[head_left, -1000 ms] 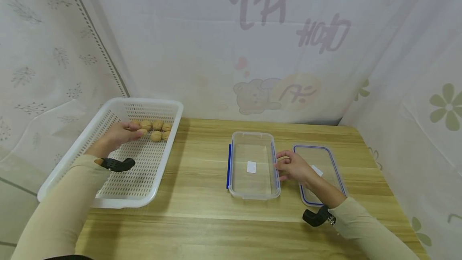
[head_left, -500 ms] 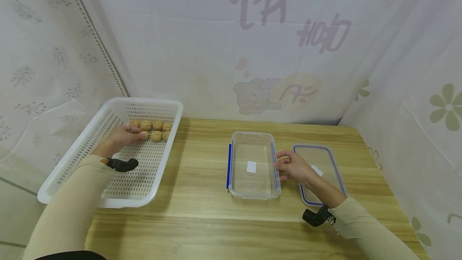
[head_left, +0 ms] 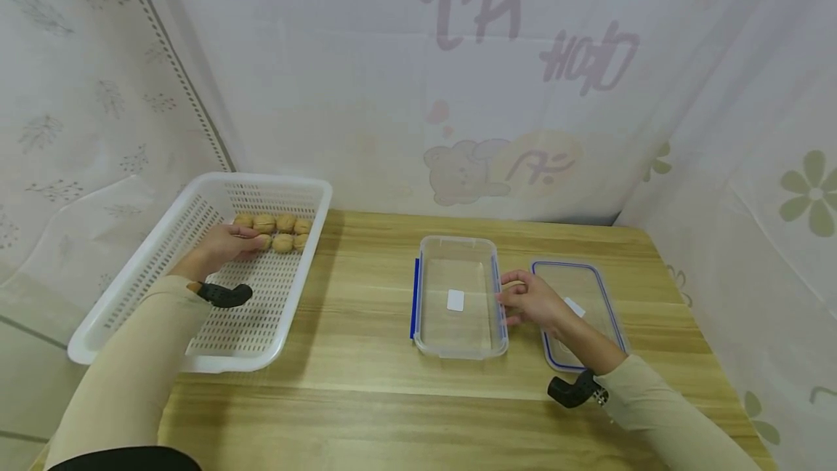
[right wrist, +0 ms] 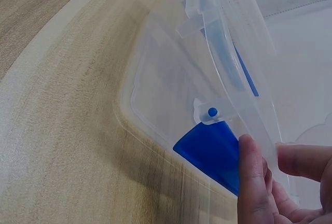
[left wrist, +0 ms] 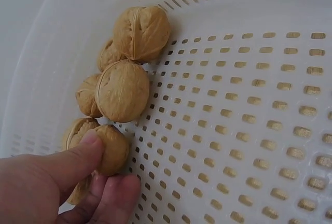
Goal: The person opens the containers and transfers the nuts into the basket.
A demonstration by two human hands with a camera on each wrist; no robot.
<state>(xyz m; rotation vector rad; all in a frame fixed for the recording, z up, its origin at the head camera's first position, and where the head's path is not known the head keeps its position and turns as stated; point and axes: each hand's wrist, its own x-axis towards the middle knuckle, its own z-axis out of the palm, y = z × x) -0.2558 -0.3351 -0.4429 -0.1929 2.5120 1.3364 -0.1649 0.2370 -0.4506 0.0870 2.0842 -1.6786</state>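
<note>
In the white plastic basket [head_left: 281,325] my left hand [head_left: 225,247] pinches a walnut [left wrist: 113,150], the thumb on its upper side and the fingers below. Several other walnuts [left wrist: 123,90] lie beside it in two rows against the basket's wall. Over on the right, my right hand [head_left: 532,302] holds the side wall of a clear plastic food container [head_left: 463,352] between thumb and fingers. The right wrist view shows a blue clip [right wrist: 210,154] on that wall, next to the fingers. Only a white label is visible on the container's bottom.
A clear lid [head_left: 575,278] with a blue seal lies flat to the right of the container, partly under the right forearm. The wooden table [head_left: 366,413] ends at a patterned curtain [head_left: 366,93] behind and at the sides.
My left hand has shifted slightly right and come down to the near row of walnuts, closing on one. The right hand and the container have stayed put.
</note>
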